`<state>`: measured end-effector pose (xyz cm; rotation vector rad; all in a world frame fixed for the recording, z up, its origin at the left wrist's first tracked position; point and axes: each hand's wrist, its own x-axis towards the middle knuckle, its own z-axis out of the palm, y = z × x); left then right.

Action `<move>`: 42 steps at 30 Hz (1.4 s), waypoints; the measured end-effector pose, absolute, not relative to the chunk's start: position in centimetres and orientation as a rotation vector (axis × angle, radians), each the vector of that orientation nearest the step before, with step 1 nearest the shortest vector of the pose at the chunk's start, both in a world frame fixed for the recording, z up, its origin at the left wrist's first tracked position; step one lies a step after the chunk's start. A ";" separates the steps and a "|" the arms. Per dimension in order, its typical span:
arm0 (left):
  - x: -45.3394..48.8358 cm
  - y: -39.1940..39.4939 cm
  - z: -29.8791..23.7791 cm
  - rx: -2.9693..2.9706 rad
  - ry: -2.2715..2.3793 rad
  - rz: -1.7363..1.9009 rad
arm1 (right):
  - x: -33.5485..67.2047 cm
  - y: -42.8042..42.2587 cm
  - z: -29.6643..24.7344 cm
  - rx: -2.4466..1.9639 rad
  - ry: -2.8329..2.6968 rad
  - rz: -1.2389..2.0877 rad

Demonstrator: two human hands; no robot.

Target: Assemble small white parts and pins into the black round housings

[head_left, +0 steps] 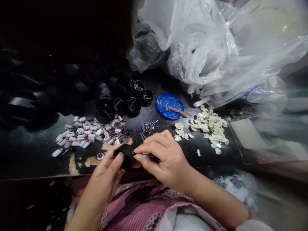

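My left hand point(109, 171) is closed around a small round black plastic part point(125, 156), held just above the near edge of the dark table point(33, 157). My right hand point(163, 157) pinches a small pale piece point(144, 157) and presses it against the right side of that black part. Both hands meet in front of my pink patterned lap. A tiny metal ring point(100, 156) lies on the table just left of my left hand.
White and red cylinders with springs point(84, 133) are heaped at left. Black round housings point(127, 99) stand behind. Small screws point(147, 126), a blue lid with a brush point(169, 106), cream flat pieces point(211, 126) and crumpled clear plastic bags point(216, 48) fill the right.
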<state>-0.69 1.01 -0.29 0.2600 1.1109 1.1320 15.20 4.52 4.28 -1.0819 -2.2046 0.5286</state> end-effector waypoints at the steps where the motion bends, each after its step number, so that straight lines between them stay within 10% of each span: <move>1: -0.7 1.0 -0.2 0.255 1.114 1.131 | 15.2 4.6 4.3 -1.082 -2.194 0.540; 21: -0.9 1.7 -1.1 0.347 0.986 1.109 | 15.5 5.0 4.9 -1.076 -2.332 0.473; 42: -4.3 -0.2 -1.4 0.951 1.409 1.042 | 17.5 4.7 6.9 -1.201 -2.030 1.806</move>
